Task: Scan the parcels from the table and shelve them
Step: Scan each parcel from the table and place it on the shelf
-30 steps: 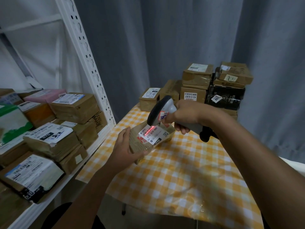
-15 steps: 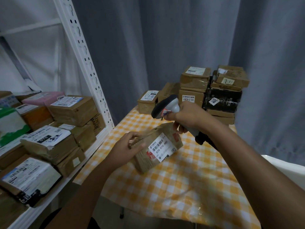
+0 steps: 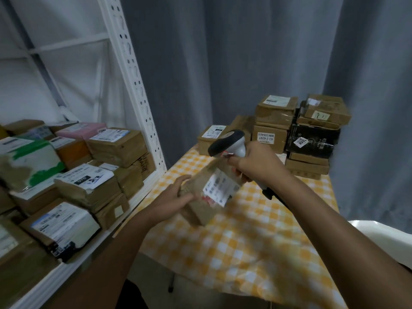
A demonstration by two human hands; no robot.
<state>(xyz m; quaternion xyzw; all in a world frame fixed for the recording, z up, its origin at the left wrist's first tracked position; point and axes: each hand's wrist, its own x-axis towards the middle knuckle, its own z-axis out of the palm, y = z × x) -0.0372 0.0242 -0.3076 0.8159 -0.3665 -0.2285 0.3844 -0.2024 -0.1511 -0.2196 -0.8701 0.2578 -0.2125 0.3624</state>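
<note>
Left hand (image 3: 176,197) grips parcel (image 3: 209,192) tilted above table (image 3: 256,241) | right hand (image 3: 256,166) grips scanner (image 3: 229,143) just above it | advice: steady parcel, label facing scanner, before moving to shelf (image 3: 93,248).

I read "43-2-4207", upside down, on a brown box (image 3: 269,138) at the table's far edge, and "108" on the black box (image 3: 312,139) beside it.

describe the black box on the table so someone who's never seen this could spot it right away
Look at the checked table and find the stack of parcels at its far end, against the grey curtain. The black box sits in the stack's right column, between brown cartons. It is the only dark parcel there, with a small white tag.
</note>
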